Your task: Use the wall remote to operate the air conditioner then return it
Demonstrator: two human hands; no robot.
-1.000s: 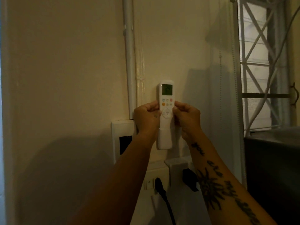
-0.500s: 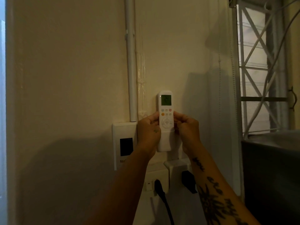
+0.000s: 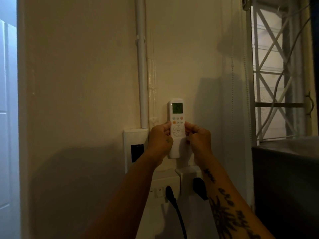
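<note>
White slim plastic remote

I've got both bare forearms raised forward, converging; left hand curled, fingertips pinching one edge of the upright white plastic remote, right hand curled, pinching the opposite edge. Tattooed right forearm.

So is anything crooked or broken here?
Nothing stands out. The remote sits upright in its wall holder, screen lit, with the left hand and right hand pinching its sides. The plugs below look seated.
</note>
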